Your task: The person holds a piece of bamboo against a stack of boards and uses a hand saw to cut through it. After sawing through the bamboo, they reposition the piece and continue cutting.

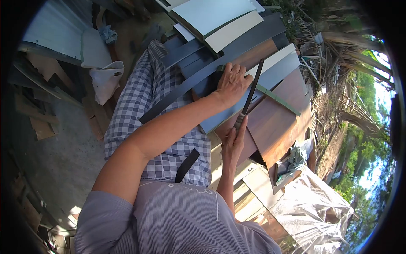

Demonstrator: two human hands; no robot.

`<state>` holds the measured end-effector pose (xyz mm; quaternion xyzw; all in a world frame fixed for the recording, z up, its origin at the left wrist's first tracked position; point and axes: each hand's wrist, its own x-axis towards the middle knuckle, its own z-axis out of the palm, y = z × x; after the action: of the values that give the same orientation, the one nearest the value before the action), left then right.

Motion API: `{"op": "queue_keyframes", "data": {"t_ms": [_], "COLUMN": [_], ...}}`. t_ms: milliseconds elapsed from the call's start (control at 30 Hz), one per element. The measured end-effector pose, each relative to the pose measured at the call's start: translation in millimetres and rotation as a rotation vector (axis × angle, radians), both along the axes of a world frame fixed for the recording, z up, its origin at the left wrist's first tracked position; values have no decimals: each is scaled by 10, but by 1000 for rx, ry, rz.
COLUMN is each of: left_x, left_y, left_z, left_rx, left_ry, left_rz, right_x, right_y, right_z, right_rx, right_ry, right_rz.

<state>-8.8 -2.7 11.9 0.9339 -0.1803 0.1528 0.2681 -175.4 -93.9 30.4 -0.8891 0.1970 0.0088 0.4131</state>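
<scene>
My left hand point(233, 84) reaches across the stacked boards, its fingers curled round a narrow green strip point(279, 100) that looks like split bamboo. One end of the strip pokes out past the knuckles, and the longer part slants over the brown boards. In my right hand point(234, 142) is a knife point(253, 89) with a long, thin, dark blade and a wrapped handle. The blade points up and away from me, close beside my left fingers, and overlaps the strip in this view. Beneath both hands lie grey-blue panels point(277, 70) and a brown wooden board point(270, 122).
White boards point(213, 17) top the pile at the far side. A long dark strip point(182, 86) crosses by my checked trousers point(127, 106). A white plastic bag point(106, 82) is at left, with scrap boards around. Crumpled clear sheeting point(313, 207) lies at lower right; trees stand beyond.
</scene>
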Motion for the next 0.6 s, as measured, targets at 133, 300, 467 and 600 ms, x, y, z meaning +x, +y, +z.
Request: {"op": "queue_keyframes", "data": {"t_ms": [133,300,467,600], "left_x": [0,10,13,8], "left_y": [-7,-12,-22,-16], "left_z": [-21,-38,-34,-20], "left_rx": [46,17,1,-7], "left_ry": [-32,-33,-43,-7], "left_rz": [28,34,45,21], "right_x": [698,645,-50,-178], "right_y": [41,-25,-110,18], "right_z": [246,139,-213,-50], "right_rx": [77,-4,-175,14], "right_ry": [30,-29,-191,60], "right_rz": [-1,60,132,-12]}}
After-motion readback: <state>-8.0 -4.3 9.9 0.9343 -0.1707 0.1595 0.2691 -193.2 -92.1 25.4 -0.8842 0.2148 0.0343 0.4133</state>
